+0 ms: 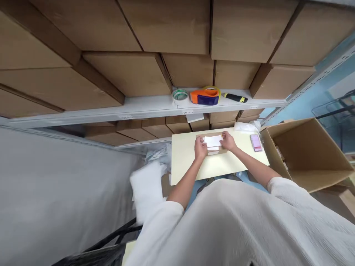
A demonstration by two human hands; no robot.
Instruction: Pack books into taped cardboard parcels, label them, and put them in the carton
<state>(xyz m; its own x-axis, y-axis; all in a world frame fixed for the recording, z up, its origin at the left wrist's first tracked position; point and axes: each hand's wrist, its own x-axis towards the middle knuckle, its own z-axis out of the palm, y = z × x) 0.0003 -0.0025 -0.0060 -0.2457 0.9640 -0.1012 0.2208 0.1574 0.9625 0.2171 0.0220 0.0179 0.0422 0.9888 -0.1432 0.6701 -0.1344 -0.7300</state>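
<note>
Between my two hands is a white rectangular piece that looks like paper or card [213,141]. My left hand [200,148] closes on its left end, thumb toward the near side. At the right end my right hand [227,141] pinches it, with a small orange-yellow spot by the fingertips. Underneath lies a flat brown cardboard piece [222,150], with another white strip [213,152] showing at its near side. All of this is over a pale yellow tabletop [186,159]. Whether the white piece is one sheet or a stack, I cannot tell.
On the shelf edge [149,101] sit a tape roll [180,96], an orange and purple tape dispenser [204,97] and a utility knife [235,97]. Cardboard boxes [177,26] fill the shelves. An open carton [310,147] stands right, white foam wrap [146,188] left, a pink-purple item [256,143] on the table.
</note>
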